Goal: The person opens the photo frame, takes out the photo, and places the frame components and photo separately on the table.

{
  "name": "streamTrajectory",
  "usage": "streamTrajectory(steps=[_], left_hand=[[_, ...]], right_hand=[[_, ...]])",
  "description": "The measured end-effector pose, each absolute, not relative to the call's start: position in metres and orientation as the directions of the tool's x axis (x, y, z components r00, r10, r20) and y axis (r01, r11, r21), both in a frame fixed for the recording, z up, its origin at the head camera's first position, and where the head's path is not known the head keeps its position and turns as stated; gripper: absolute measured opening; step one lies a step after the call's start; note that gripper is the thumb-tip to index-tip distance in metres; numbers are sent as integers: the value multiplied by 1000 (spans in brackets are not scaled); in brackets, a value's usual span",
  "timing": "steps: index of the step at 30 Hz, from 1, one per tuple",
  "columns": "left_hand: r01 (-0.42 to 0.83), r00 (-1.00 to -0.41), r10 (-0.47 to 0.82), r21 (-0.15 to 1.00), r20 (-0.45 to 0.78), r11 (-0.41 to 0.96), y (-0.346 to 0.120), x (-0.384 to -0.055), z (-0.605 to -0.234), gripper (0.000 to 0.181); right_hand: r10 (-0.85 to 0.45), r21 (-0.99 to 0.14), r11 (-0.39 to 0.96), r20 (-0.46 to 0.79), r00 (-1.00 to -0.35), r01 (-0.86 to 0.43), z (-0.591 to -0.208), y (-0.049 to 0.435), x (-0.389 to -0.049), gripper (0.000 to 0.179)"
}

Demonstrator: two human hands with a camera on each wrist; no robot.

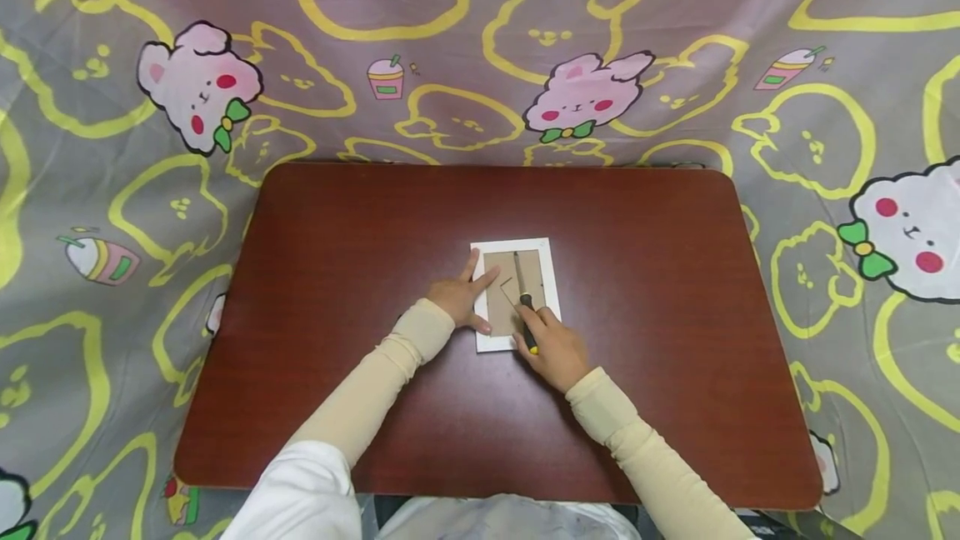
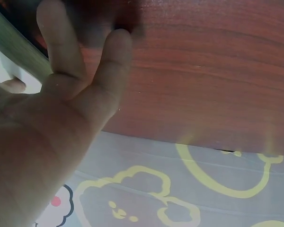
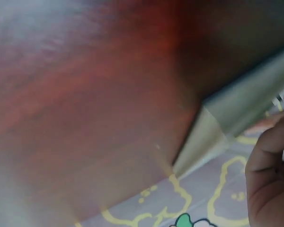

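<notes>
Surface: glossy red-brown, round-cornered table (image 1: pixel 645 257).
Frame place: white rectangular frame (image 1: pixel 551 273), mid-table.
Frame risk: weak bracing might let it skid; a slipping tip might scratch its flat brown board (image 1: pixel 498 311).
Frame look: plain white border; thin dark angular marks on board.
Left hand (image 1: pixel 455 300): spread on left border, gripping nothing.
Right hand (image 1: pixel 558 348): curled round black-and-yellow handle of slim-shafted screwdriver (image 1: pixel 527 302).

Soft glare on the tabletop (image 1: pixel 660 273); right wrist view seemingly motion-blurred.
</notes>
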State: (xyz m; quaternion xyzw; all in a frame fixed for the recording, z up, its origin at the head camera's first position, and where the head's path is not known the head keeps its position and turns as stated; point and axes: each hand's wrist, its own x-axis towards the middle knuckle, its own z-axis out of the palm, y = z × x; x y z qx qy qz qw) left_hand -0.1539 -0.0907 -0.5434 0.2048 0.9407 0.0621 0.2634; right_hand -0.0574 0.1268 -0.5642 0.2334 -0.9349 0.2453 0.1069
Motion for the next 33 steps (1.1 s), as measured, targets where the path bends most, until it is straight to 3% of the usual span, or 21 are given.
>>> streamTrajectory(steps=[7, 20, 26, 33], left_hand=[[367, -778, 428, 219, -460, 904, -93, -152, -541, 123], [358, -769, 419, 217, -482, 908, -92, -150, -532, 122], [367, -762, 413, 193, -500, 910, -92, -152, -532, 123], [365, -754, 419, 208, -507, 908, -92, -152, -534, 123]], right_hand=[[-382, -412, 773, 306, -872, -483, -568, 122, -61, 48], [-372, -472, 718, 362, -855, -512, -519, 113, -102, 31], [-427, -667, 499, 366, -827, -553, -512, 125, -125, 16], [-358, -890, 309, 218, -908, -335, -485, 128, -156, 12]])
